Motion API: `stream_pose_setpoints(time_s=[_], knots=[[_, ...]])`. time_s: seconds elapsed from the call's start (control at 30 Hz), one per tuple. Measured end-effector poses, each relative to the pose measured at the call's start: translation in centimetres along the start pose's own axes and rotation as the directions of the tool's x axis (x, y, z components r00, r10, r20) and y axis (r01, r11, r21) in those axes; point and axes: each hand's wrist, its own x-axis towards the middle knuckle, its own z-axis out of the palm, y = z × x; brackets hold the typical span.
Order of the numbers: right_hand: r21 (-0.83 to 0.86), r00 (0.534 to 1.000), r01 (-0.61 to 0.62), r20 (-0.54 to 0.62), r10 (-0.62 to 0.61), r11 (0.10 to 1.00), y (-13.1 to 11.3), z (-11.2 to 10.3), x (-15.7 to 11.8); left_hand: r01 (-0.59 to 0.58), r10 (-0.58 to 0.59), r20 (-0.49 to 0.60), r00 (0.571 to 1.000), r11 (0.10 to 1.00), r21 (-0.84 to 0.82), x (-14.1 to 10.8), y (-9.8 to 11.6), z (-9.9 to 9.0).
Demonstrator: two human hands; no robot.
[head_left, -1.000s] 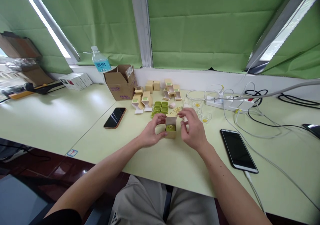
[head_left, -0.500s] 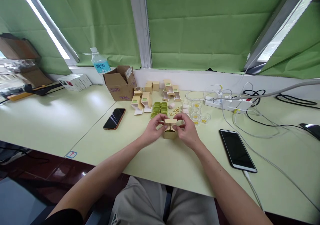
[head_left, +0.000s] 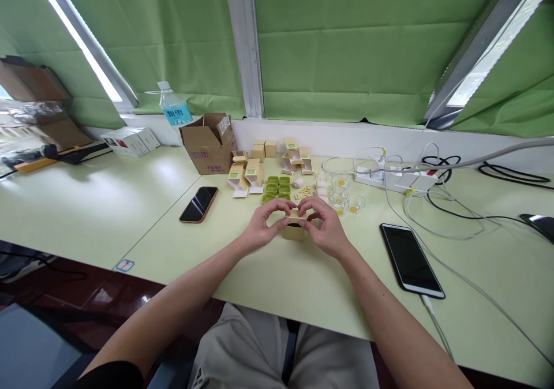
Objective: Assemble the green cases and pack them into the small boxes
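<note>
A small tan cardboard box [head_left: 294,232] stands on the table in front of me, its top flap folded most of the way down. My left hand [head_left: 265,223] pinches the flap's left side, fingers curled over the top and thumb at the front. On the other side my right hand [head_left: 321,225] grips the flap's right edge in the same way. The inside of the box is mostly hidden. Just beyond my fingers are green square cups [head_left: 277,187], small yellowish pieces [head_left: 303,192], a pale pink round item [head_left: 298,183] and clear plastic cups [head_left: 340,195].
Open small boxes [head_left: 245,176] and closed ones [head_left: 264,149] stand farther back, near a brown carton [head_left: 209,146] and a water bottle [head_left: 173,109]. One phone [head_left: 198,205] lies left; another phone [head_left: 411,259], cabled, lies right. A power strip [head_left: 395,178] with tangled cords sits behind.
The box's flap, upright before, has been pushed down over the opening. Fingers of both hands have come closer together above the box.
</note>
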Motion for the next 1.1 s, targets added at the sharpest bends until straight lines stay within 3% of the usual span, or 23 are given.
stream_pose_setpoints(time_s=[0.4,0.67,0.87,1.0,1.1], knots=[[-0.032,0.999,0.044,0.014,-0.043,0.999,0.4,0.1,-0.3,-0.023,0.022,0.021,1.000,0.997,0.070,-0.2,0.1,-0.2],[-0.115,0.981,0.154,-0.103,-0.166,0.981,-0.1,-0.5,-0.2,-0.040,0.037,0.025,0.999,0.991,0.131,-0.1,0.9,-0.3],[-0.192,0.990,0.129,-0.034,-0.138,0.973,0.1,-0.3,-0.2,-0.090,0.078,0.055,0.995,0.961,0.261,0.0,1.5,-0.1],[-0.141,0.980,0.142,-0.120,-0.159,0.980,-0.2,-0.3,-0.3,-0.113,0.108,0.034,0.994,0.954,0.279,-0.2,1.0,-0.4],[-0.138,0.959,0.156,-0.215,-0.184,0.978,-0.7,-0.4,-0.4,-0.041,0.031,0.033,0.999,0.922,0.385,-0.2,0.8,-0.7]])
